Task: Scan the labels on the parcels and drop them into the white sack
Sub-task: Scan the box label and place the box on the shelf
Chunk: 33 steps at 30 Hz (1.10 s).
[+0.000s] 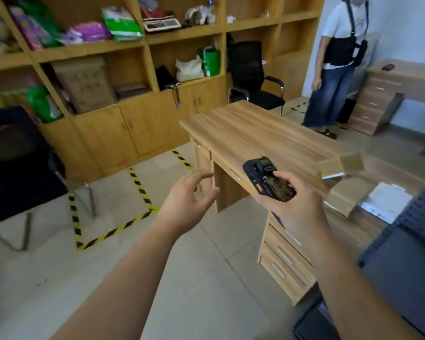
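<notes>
Cardboard parcels (341,168) on tabletop (255,133), probably light, stiff, best grasped across opposite faces; left hand (189,204) fingers released, right hand (297,202) grasping scanner (268,177).

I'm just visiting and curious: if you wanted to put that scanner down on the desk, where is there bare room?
The far half of the desk, toward the black office chair, is bare wood. The near right end is crowded with cardboard parcels and a white-labelled packet. The right hand holds the scanner; the left hand is empty.
</notes>
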### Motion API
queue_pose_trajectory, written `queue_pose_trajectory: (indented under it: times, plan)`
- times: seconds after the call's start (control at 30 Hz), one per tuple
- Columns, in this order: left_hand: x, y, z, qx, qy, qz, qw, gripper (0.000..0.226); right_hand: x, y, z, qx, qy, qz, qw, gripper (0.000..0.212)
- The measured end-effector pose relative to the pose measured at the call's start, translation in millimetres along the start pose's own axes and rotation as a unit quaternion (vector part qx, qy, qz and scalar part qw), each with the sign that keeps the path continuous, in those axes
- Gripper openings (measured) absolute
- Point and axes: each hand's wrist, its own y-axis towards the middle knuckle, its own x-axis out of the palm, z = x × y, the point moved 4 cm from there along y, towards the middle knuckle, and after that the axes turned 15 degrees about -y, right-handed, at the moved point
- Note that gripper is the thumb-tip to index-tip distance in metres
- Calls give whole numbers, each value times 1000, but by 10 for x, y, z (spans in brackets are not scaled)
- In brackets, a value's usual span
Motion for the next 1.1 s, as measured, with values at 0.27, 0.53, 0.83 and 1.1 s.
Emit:
queue_pose_trajectory:
  times: [0.27,0.53,0.83,1.1]
  plan:
    - [-60,1033,-213,0,26,2,1000,40,268,1044,-82,-9,-18,-4,1000,58]
    - [649,2189,-299,51,-44,-91,994,39,52,1666,449,93,-34,77,992,60]
    - [1911,3409,-275,164,-91,-312,931,40,-301,1812,1015,269,-91,259,923,63]
    - [2788,3757,-75,209,-138,-440,862,36,-347,1577,1203,396,-128,333,846,62]
